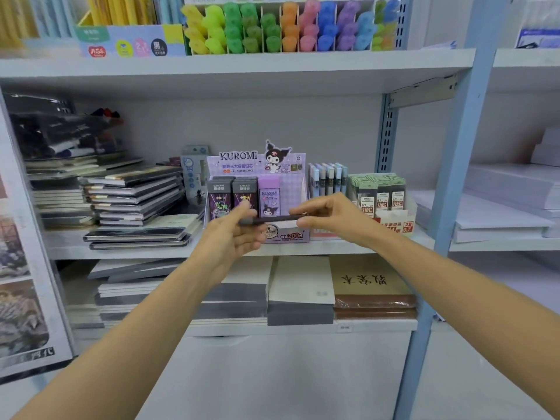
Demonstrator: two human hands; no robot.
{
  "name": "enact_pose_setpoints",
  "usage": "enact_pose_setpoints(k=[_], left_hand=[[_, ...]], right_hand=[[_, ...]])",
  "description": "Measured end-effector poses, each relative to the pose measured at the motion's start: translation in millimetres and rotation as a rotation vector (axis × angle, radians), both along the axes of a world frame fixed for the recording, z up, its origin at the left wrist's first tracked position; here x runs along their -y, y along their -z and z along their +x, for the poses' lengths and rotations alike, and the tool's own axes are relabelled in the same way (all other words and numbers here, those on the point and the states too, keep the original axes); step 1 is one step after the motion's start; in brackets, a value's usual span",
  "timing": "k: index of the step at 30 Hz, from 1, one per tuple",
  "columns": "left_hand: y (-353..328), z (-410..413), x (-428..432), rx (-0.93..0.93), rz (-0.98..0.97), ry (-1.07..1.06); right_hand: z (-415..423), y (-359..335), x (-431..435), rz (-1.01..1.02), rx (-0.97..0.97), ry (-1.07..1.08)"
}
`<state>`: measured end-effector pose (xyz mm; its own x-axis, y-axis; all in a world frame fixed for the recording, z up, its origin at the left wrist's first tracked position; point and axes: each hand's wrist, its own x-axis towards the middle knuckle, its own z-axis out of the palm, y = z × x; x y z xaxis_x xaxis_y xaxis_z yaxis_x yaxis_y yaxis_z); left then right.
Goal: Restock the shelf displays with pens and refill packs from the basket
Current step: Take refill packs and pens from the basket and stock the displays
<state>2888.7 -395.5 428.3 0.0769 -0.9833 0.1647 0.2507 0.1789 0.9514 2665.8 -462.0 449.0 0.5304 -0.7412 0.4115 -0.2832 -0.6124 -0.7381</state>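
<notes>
Slim dark item (272, 220), pen or refill pack not determinable, is held level between both hands, just in front of Kuromi display box (257, 165) on middle shelf (121, 250). Left hand (236, 234) pinches its left end; right hand (330, 216) pinches its right end.

Bright, even, soft-shadowed light; wide-angle bending and blur toward the frame edges.

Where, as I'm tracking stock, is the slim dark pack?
Head view, centre: the slim dark pack is pinched level between left hand and right hand, before the Kuromi display box.
</notes>
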Motion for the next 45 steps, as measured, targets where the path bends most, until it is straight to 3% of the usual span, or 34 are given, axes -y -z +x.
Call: enact_pose_setpoints(k=[3, 7, 11, 18, 22, 27, 30, 36, 45], left_hand=[[-5, 1, -3, -0.065, -0.009, 0.067], [5, -6, -2, 0.12, -0.067, -0.019], [11, -7, 3, 0.152, -0.095, -0.127], [8, -10, 5, 0.506, -0.176, -0.059], [11, -14, 7, 0.631, -0.272, -0.121], [33, 11, 13, 1.401, -0.608, -0.468], [49, 21, 18, 1.654, -0.501, -0.461], [53, 28, 20, 1.773, -0.513, -0.484], [53, 27, 22, 1.737, -0.54, -0.528]], right_hand=[[3, 7, 0, 0.055, 0.133, 0.022], [8, 16, -5, 0.142, 0.203, -0.038], [10, 17, -11, 0.203, 0.141, -0.078], [24, -6, -8, 0.116, 0.099, -0.093], [32, -15, -4, -0.052, 0.03, -0.014], [23, -35, 10, -0.168, 0.323, 0.29], [21, -42, 19, -0.241, 0.245, 0.391], [37, -41, 28, -0.323, 0.085, 0.466], [30, -37, 39, -0.397, -0.094, 0.528]])
